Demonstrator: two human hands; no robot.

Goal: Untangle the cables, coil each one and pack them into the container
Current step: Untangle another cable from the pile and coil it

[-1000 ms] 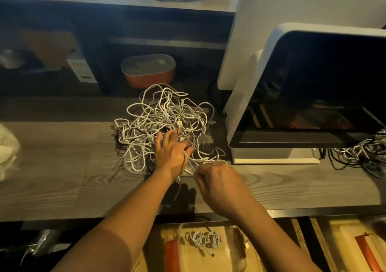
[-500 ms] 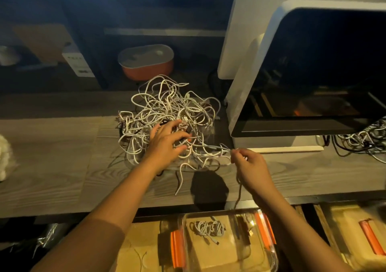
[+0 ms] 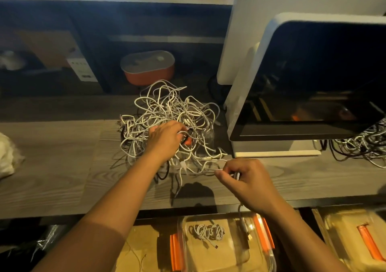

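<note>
Reaching into the tangle of cables (image 3: 171,123) on the wooden desk (image 3: 52,167), the left hand (image 3: 166,139) is digging in from above, its fingers curling down among the white loops and closing on them, though which strand they are gripping is hard to tell through the knot. Over on the near side, the right hand (image 3: 244,179) is hovering just above the desk's front edge, thumb and fingertips pinching together on a white cable (image 3: 208,172) that is running out taut from the bottom of the pile. A dangling length of cable is hanging below that hand, dropping past the desk edge towards the container (image 3: 225,255). That container, clear with orange clasps, is sitting open below the desk, directly under the right forearm, and one coiled cable (image 3: 207,231) is already lying inside it at the far left end. The tangle itself is sitting mid-desk, just left of a large monitor (image 3: 313,83), with a few dark leads mixed in among the white ones. Behind it, an orange box with a grey lid (image 3: 148,66) is resting on a lower shelf. A second heap of cables (image 3: 363,146) is lying at the right under the monitor's edge.
</note>
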